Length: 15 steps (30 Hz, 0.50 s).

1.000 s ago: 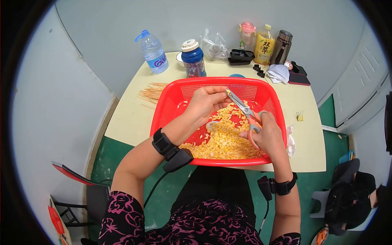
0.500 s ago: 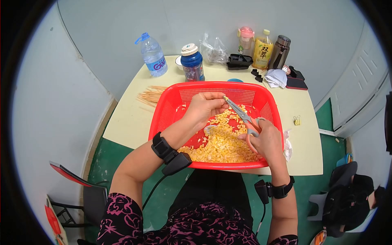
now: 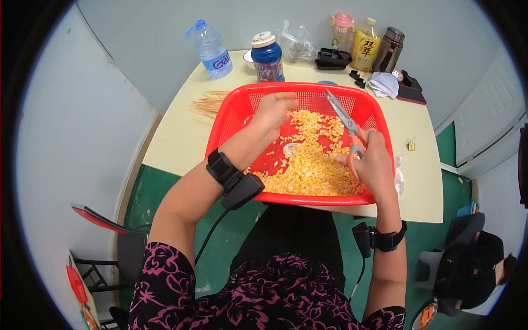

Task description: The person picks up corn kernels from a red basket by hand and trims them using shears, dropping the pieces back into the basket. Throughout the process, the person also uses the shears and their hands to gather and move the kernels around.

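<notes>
A red plastic basket (image 3: 308,201) with perforated sides sits on the table's front part. Yellow kernels (image 3: 316,170), which look like corn, are heaped toward its near side and scattered farther back. My right hand (image 3: 375,162) grips grey-and-orange scissors (image 3: 345,116) over the basket's right part, blades pointing up and away. Above the basket's left part is my left hand (image 3: 273,113), its fingers drawn together in a pinch. Whatever those fingertips hold, if anything, is too small and blurred to make out. A small whitish oval piece (image 3: 291,147) lies among the kernels.
Thin wooden sticks (image 3: 209,103) lie left of the basket. Behind it stand a water bottle (image 3: 213,52), a blue jar (image 3: 267,59), a black tray (image 3: 333,59), a yellow drink bottle (image 3: 365,47) and a dark thermos (image 3: 388,50). A binder clip (image 3: 411,144) lies at right.
The left fingers have drawn away from the scissor tips, leaving a gap. The scissors now point more upright. The whole view has shifted, so the basket appears higher in it.
</notes>
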Motion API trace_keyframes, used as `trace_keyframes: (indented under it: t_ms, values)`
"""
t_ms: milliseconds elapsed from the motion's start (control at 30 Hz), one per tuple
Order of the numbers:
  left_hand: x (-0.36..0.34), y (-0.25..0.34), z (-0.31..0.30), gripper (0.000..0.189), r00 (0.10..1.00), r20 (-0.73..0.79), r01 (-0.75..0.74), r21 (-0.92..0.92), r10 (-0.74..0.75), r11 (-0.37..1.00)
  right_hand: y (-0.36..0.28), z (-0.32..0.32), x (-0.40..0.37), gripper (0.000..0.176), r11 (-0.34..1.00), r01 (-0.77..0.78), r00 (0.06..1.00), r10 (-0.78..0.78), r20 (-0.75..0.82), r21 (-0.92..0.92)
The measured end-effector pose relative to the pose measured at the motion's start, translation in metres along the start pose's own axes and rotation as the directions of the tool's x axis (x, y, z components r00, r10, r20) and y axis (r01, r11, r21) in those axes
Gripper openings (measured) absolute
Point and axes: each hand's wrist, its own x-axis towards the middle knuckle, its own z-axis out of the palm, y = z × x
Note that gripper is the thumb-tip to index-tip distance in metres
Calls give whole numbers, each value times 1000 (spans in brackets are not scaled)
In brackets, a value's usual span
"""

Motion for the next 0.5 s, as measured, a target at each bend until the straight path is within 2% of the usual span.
trace_keyframes:
  t_ms: [100,133,233,267,367,500]
  values:
    - [-3,11,-3,29,998,69,7,42,-10,999,-2,0,0,62,998,-61,998,61,27,29]
    - [-1,12,-4,28,996,86,-32,74,26,997,-1,2,0,61,998,-66,997,65,43,16]
    - [7,21,-13,27,933,349,-214,336,89,917,-8,-4,2,58,986,-163,977,159,141,19]
    - [15,14,-17,21,865,450,-434,452,221,780,-6,-2,1,57,993,-117,989,114,99,29]
    - [16,19,-28,15,739,662,-487,655,-128,577,-8,-4,2,56,986,-166,977,161,138,26]
    - [12,9,-30,12,715,524,-452,851,-463,266,-3,0,0,54,992,-123,985,120,125,18]
